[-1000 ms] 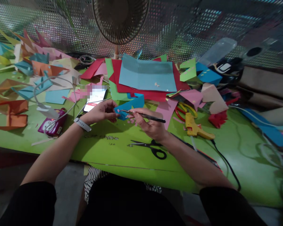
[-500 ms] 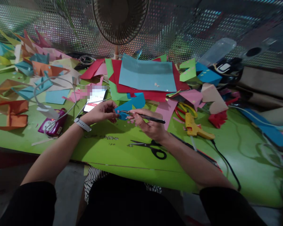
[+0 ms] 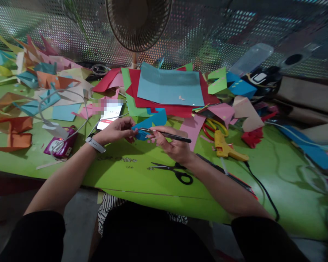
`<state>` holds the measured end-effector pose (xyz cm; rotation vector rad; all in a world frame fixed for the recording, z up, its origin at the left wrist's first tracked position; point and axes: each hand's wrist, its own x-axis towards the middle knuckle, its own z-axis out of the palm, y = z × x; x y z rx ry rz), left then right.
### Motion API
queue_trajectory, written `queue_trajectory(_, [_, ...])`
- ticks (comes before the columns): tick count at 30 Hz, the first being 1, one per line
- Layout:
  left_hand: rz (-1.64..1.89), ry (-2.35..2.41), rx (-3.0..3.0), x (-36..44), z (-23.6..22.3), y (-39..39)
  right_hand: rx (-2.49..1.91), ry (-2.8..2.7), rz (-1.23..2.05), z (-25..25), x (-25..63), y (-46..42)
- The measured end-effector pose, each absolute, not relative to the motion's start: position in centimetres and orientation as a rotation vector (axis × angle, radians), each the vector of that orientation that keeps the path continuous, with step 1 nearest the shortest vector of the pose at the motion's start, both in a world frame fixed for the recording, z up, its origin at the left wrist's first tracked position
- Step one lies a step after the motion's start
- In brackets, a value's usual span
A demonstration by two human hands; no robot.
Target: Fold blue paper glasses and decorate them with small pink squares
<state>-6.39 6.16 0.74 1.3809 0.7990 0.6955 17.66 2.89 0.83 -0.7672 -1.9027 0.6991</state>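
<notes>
My right hand point(image 3: 171, 143) is closed around a dark, slim pair of tweezers point(image 3: 175, 137), whose tip points left. That tip meets the fingertips of my left hand point(image 3: 121, 130), which are pinched around a small pink paper piece point(image 3: 136, 129), partly hidden by the fingers. Just behind both hands lies cut blue paper point(image 3: 151, 120); whether my left fingers touch it I cannot tell. More pink paper bits sit under my right fingertips. Black scissors point(image 3: 177, 171) rest on the green table point(image 3: 153, 191) below my hands, beside a scatter of tiny shiny pieces point(image 3: 128, 159).
A lit phone point(image 3: 109, 118) and a purple power block point(image 3: 61, 143) with cables are at left. To the right lie a yellow glue gun point(image 3: 226, 147), pliers point(image 3: 218, 127) and a cutter point(image 3: 240, 183). Stacked coloured sheets point(image 3: 169, 85) and a fan point(image 3: 138, 22) stand behind.
Both hands keep almost the same place. The tweezers' tip has shifted slightly left toward my left fingertips and the pink piece.
</notes>
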Motion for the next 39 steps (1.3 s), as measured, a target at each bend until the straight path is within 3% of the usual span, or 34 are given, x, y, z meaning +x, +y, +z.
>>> queue_trajectory(39, [0.654,0.741,1.393,-6.62,0.69,6.21,-0.673,-1.778,0.833,1.33,17.25,2.71])
